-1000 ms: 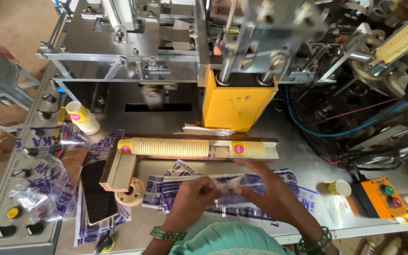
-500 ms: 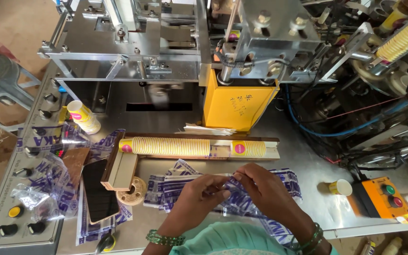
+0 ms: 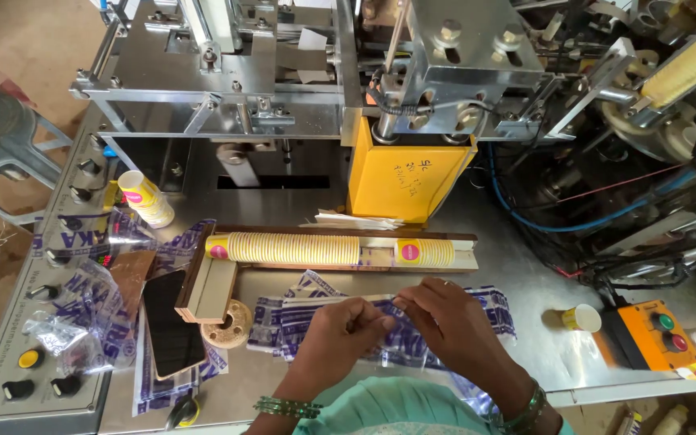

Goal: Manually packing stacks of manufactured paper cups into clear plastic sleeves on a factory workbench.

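Both of my hands meet low at centre over the bench (image 3: pixel 525 322). Left hand (image 3: pixel 340 334) pinches the edge of a clear plastic sleeve (image 3: pixel 400 342) printed in blue; right hand (image 3: pixel 457 326) grips the same sleeve just beside it, fingertips of the two hands nearly touching. The sleeve lies flat on the bench under my hands, on top of a loose pile of the same printed sleeves (image 3: pixel 283 322) spreading left and right. Green bangles (image 3: pixel 287 407) on the left wrist. Just beyond the hands, a long wooden tray (image 3: pixel 461 250) holds a row of nested paper cups (image 3: pixel 292 248) lying on its side, with a shorter nested row (image 3: pixel 428 252) further right in the same tray. Left of the pile: a small wooden disc (image 3: pixel 225 326), then a dark phone (image 3: pixel 172 322) lying on more sleeves. A short stack of cups (image 3: pixel 147 199) lies tilted near the control knobs at far left. One small yellow cup (image 3: pixel 582 318) stands to the right, next to an orange button box (image 3: pixel 654 334). Behind the tray, a yellow machine housing (image 3: pixel 404 177).
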